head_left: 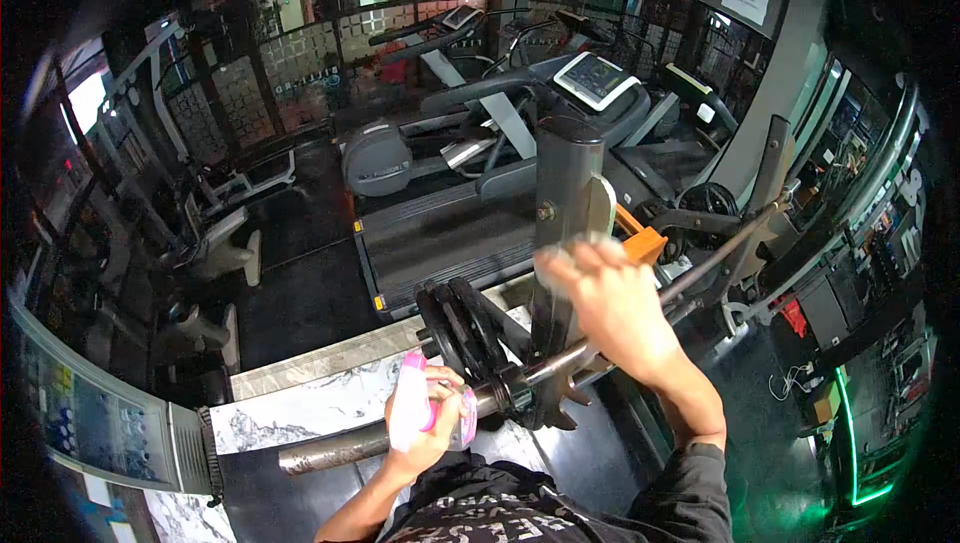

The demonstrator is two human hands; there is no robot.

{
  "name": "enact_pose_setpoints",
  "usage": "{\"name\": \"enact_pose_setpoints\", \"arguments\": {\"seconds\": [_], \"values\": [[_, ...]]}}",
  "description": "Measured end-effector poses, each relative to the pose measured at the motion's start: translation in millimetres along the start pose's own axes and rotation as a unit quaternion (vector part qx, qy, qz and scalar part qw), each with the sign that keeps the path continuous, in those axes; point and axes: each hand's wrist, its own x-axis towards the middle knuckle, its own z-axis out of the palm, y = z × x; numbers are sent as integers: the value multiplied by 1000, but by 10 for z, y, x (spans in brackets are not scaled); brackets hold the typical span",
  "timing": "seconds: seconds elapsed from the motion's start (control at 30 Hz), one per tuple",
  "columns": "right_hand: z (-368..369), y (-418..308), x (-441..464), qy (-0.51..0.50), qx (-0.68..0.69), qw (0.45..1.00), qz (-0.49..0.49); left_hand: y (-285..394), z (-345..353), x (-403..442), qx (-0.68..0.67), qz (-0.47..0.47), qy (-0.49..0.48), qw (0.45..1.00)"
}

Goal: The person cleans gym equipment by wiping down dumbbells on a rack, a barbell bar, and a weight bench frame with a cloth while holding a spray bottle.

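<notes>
My left hand (pixel 432 423) is wrapped round a spray bottle (pixel 408 398) with pink and whitish parts, just above the thick end sleeve of a barbell (pixel 330 451). Higher up, my right hand (pixel 622 313) is curled against the dark upright post (pixel 568 173) of a rack. Motion blurs its fingers, and a pale greyish patch shows at their tips; what it is cannot be made out. The bar passes beneath my right wrist and rests across the rack. An orange block (pixel 643 245) sits just behind that hand.
Weight plates (pixel 460 328) hang beside the post. Beyond stand a treadmill (pixel 450 248) and an elliptical machine (pixel 380 158). A glass-fronted cooler (pixel 100 423) is at the lower left. Another rack upright (pixel 765 203) rises on the right, with green lights (pixel 848 433) farther off.
</notes>
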Motion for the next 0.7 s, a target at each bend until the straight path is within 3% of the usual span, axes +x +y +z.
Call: {"name": "enact_pose_setpoints", "arguments": {"seconds": [0.03,0.1,0.13,0.2,0.23,0.27,0.37,0.4,0.5,0.57,0.7], "values": [[-9,46,101,119,48,992,-14,-32,-44,-38,0,-1,0,1000],[143,162,305,241,-13,970,-27,-106,-108,-64,-8,23,-16,1000],[233,251,428,244,-15,969,-25,75,-20,-49,-100,-26,38,994],[426,393,619,255,-150,954,-54,-2,-172,-102,-50,-8,0,999],[500,414,672,251,-148,955,-50,25,-224,-107,-1,8,-39,999],[550,422,736,234,-173,954,-68,118,-222,-122,-45,-20,3,999],[496,381,867,203,-189,957,-83,129,-417,-84,-11,-17,-33,999],[495,373,931,184,-209,956,-92,146,-520,-23,17,2,-126,992],[567,375,1169,170,-251,947,-107,367,-542,126,-14,-57,-84,995],[653,366,1341,86,-276,947,-138,437,-572,257,-11,-56,-127,990],[749,255,1479,22,-317,944,-84,419,-483,382,-37,-21,-154,987]]}}
